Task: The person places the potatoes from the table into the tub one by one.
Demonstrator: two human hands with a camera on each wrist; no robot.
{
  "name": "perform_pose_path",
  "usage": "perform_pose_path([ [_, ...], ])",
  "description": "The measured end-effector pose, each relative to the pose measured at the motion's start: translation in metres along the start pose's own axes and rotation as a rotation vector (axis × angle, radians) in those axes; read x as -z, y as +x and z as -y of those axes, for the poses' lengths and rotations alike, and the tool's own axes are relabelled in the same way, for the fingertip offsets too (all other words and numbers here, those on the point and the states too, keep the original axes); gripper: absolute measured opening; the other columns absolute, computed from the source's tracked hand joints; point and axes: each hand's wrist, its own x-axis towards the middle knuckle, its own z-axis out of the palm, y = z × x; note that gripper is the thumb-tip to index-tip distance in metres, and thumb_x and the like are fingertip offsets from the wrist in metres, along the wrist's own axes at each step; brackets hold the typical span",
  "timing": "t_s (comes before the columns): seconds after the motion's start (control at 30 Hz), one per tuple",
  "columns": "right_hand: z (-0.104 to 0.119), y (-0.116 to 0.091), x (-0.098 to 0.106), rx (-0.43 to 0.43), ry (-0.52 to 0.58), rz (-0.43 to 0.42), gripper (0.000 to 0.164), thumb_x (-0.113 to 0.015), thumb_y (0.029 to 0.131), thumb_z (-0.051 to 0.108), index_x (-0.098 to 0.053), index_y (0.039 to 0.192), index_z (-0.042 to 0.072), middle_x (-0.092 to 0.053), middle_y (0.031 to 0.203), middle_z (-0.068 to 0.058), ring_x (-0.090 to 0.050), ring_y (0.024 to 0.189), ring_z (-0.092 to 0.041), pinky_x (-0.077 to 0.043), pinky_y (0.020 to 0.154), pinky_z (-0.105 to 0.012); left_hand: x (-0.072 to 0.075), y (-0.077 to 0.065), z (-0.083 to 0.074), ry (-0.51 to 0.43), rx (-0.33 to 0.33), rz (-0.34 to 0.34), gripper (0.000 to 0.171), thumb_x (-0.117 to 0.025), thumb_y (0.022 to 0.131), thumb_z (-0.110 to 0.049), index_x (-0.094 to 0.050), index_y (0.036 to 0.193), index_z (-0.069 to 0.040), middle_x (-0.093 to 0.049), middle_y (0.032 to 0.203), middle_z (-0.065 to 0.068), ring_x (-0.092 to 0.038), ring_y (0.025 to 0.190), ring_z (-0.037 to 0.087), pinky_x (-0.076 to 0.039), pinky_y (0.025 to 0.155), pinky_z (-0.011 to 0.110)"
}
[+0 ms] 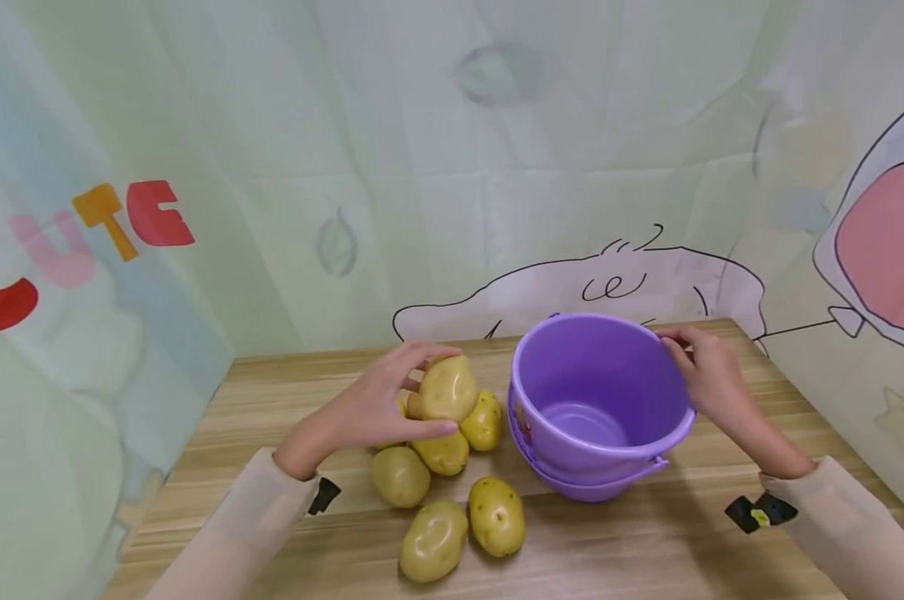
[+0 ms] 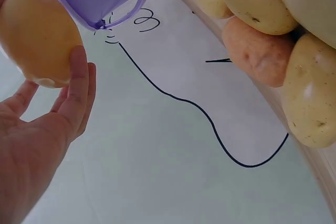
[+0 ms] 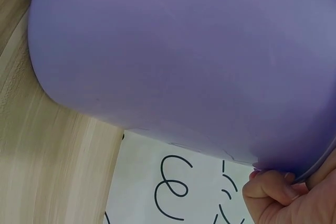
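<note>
My left hand (image 1: 380, 404) grips a yellow potato (image 1: 449, 388), thumb on one side and fingers on the other, raised over the other potatoes. In the left wrist view the same potato (image 2: 42, 38) is held clear of the pile. The right hand (image 1: 710, 371) pinches the rim of a purple bucket (image 1: 530, 417) on its right side; the right wrist view shows those curled fingers (image 3: 268, 187) at the rim. The bucket stands upright, its inside bare down to the bottom, with its handle hanging down around the front.
Several potatoes lie left of the bucket on the wooden table (image 1: 287, 400), among them a front potato (image 1: 434, 540) and another potato (image 1: 496, 517). A reddish-brown potato (image 2: 260, 51) sits in the pile. A printed curtain (image 1: 422, 167) hangs behind the table.
</note>
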Motion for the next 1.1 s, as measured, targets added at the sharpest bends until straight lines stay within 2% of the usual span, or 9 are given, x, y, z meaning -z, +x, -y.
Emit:
perform_pose_path([
  [0.17, 0.0, 0.001, -0.001, 0.006, 0.011, 0.0, 0.02, -0.053, 0.102, 0.001, -0.066, 0.111, -0.011, -0.067, 0.095, -0.025, -0.063, 0.079, -0.033, -0.046, 0.058, -0.017, -0.002, 0.01, -0.005, -0.006, -0.024, 0.001, 0.078, -0.083, 0.08, -0.043, -0.047, 0.146, -0.021, -0.047, 0.138, -0.007, -0.049, 0.115, 0.012, -0.053, 0.088, 0.029],
  [0.37, -0.001, 0.001, -0.001, 0.009, 0.009, -0.006, 0.02, -0.053, 0.102, 0.001, -0.066, 0.111, -0.011, -0.067, 0.094, -0.025, -0.061, 0.077, -0.03, -0.045, 0.056, -0.018, -0.006, 0.027, -0.01, -0.019, -0.073, -0.002, 0.079, -0.084, 0.079, -0.04, -0.048, 0.145, -0.018, -0.049, 0.133, -0.007, -0.051, 0.112, 0.011, -0.053, 0.086, 0.027],
  [0.57, -0.001, 0.001, -0.001, 0.013, 0.002, -0.004, 0.019, -0.053, 0.102, 0.0, -0.066, 0.11, -0.012, -0.067, 0.093, -0.025, -0.061, 0.076, -0.029, -0.045, 0.056, -0.019, -0.012, 0.042, -0.016, -0.034, -0.095, 0.011, 0.078, -0.085, 0.079, -0.04, -0.048, 0.144, -0.02, -0.05, 0.131, -0.006, -0.052, 0.109, 0.01, -0.054, 0.085, 0.025],
  [0.83, -0.003, 0.002, 0.0, 0.013, 0.012, -0.004, 0.019, -0.053, 0.101, 0.0, -0.066, 0.11, -0.011, -0.067, 0.093, -0.024, -0.06, 0.076, -0.026, -0.045, 0.057, -0.017, -0.02, 0.057, -0.026, -0.043, -0.091, 0.023, 0.078, -0.086, 0.078, -0.038, -0.048, 0.144, -0.019, -0.049, 0.13, -0.006, -0.052, 0.106, 0.01, -0.054, 0.084, 0.024],
  [0.97, -0.004, 0.001, 0.001, 0.001, 0.011, 0.004, 0.02, -0.052, 0.102, 0.0, -0.065, 0.111, -0.011, -0.067, 0.094, -0.025, -0.06, 0.076, -0.027, -0.045, 0.057, -0.017, -0.025, 0.066, -0.031, -0.076, -0.099, 0.025, 0.079, -0.086, 0.078, -0.038, -0.048, 0.144, -0.017, -0.048, 0.13, -0.005, -0.052, 0.107, 0.012, -0.053, 0.085, 0.024],
  [1.1, -0.003, 0.001, 0.002, -0.003, 0.001, 0.004, 0.02, -0.053, 0.102, 0.002, -0.066, 0.111, -0.011, -0.067, 0.093, -0.023, -0.06, 0.075, -0.025, -0.044, 0.058, -0.017, -0.029, 0.072, -0.035, -0.096, -0.082, 0.041, 0.079, -0.085, 0.078, -0.04, -0.048, 0.144, -0.019, -0.046, 0.134, -0.005, -0.05, 0.109, 0.012, -0.053, 0.085, 0.024],
])
